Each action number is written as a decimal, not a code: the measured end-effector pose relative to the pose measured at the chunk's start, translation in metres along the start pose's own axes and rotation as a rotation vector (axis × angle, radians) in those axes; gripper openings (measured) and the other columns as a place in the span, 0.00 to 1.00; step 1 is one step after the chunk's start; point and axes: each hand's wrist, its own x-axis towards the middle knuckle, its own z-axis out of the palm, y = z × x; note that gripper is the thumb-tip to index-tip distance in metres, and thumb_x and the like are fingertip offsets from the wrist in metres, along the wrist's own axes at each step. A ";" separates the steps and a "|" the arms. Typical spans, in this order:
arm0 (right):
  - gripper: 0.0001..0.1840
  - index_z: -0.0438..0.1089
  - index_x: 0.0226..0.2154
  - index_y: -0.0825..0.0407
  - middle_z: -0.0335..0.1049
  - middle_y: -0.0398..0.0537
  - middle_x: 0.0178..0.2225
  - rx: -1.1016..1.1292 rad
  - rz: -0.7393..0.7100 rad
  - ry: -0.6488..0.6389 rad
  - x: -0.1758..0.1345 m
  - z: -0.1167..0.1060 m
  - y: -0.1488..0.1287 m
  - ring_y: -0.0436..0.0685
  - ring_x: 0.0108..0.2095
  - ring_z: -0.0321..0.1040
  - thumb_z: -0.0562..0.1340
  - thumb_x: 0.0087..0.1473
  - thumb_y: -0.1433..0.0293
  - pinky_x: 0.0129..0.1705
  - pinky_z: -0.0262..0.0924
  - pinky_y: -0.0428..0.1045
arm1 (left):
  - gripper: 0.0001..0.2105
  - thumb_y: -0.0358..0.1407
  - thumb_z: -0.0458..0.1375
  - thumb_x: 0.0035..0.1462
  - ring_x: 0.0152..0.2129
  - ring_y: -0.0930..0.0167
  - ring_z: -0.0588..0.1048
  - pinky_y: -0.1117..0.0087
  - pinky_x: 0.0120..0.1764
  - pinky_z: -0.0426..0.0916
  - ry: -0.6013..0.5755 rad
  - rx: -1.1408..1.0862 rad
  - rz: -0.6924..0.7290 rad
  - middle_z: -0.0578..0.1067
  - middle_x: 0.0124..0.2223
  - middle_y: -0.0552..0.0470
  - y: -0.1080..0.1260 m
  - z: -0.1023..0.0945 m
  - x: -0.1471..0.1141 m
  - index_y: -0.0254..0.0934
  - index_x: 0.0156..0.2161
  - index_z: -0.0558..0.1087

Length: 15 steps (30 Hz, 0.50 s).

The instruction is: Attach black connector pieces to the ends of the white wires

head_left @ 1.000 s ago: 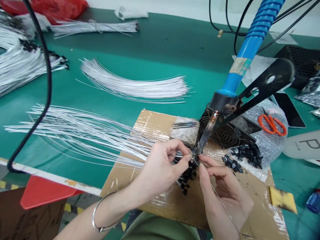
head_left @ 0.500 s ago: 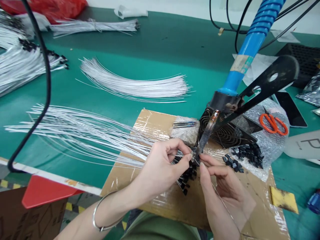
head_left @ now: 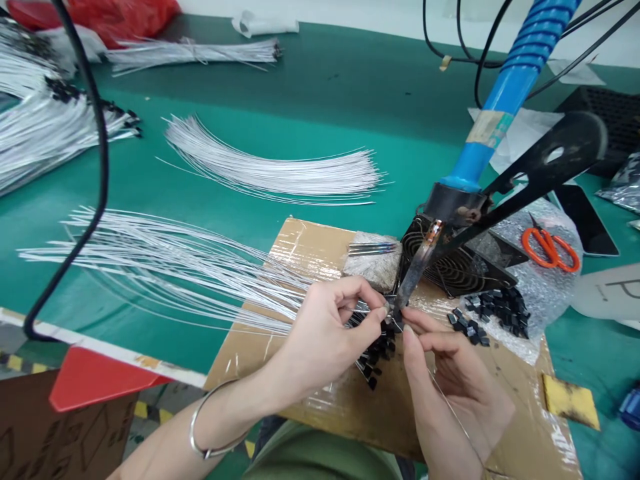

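Beneath the tip of a blue-handled soldering iron (head_left: 411, 277) my two hands almost meet. My left hand (head_left: 327, 337) is closed in a pinch on a thin white wire, its end close to the hot tip. The pinch of my right hand (head_left: 453, 390) holds a strand of solder wire (head_left: 453, 410), which trails down across the palm. Its upper end curves up to the tip. Fingers partly hide the contact spot. Under the left hand lie several black connectors (head_left: 369, 373) on wires, and a loose spread of white wires (head_left: 200, 267) reaches leftward.
A cardboard sheet (head_left: 250, 363) lies under the work. Loose black connectors (head_left: 500, 310) and orange scissors (head_left: 550, 248) rest on bubble wrap at right. Behind are a black fan (head_left: 450, 267), a neat wire bundle (head_left: 273, 170) and a phone (head_left: 585, 220). A black cable (head_left: 97, 147) hangs at left.
The whole view has shifted slightly, so everything sits a little farther right. Both hands keep their pinches at the iron's tip, with hardly any other visible movement.
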 end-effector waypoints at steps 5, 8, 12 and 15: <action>0.08 0.75 0.31 0.49 0.86 0.50 0.47 -0.007 -0.003 -0.026 0.001 -0.002 0.003 0.54 0.43 0.85 0.70 0.62 0.71 0.47 0.75 0.43 | 0.08 0.38 0.60 0.54 0.31 0.65 0.76 0.67 0.32 0.63 -0.013 -0.026 -0.003 0.82 0.36 0.42 0.000 0.000 0.002 0.36 0.29 0.74; 0.07 0.75 0.31 0.49 0.86 0.48 0.46 -0.020 -0.020 -0.032 0.001 -0.003 0.005 0.53 0.43 0.85 0.70 0.61 0.71 0.48 0.75 0.43 | 0.08 0.38 0.60 0.54 0.31 0.66 0.77 0.67 0.32 0.63 -0.009 -0.025 -0.001 0.82 0.36 0.42 -0.001 0.000 0.003 0.36 0.29 0.74; 0.07 0.75 0.31 0.49 0.86 0.50 0.46 -0.022 -0.010 -0.036 0.001 -0.002 0.004 0.55 0.43 0.85 0.70 0.62 0.70 0.47 0.76 0.45 | 0.08 0.38 0.60 0.54 0.30 0.67 0.76 0.68 0.30 0.62 0.000 -0.022 0.007 0.82 0.35 0.43 0.000 0.001 0.003 0.36 0.29 0.75; 0.07 0.75 0.31 0.49 0.86 0.50 0.46 -0.023 -0.012 -0.031 0.002 -0.002 0.002 0.55 0.43 0.84 0.70 0.62 0.70 0.47 0.76 0.45 | 0.08 0.38 0.60 0.54 0.28 0.68 0.74 0.68 0.29 0.60 0.004 -0.002 0.016 0.81 0.34 0.44 0.000 0.001 0.002 0.36 0.28 0.75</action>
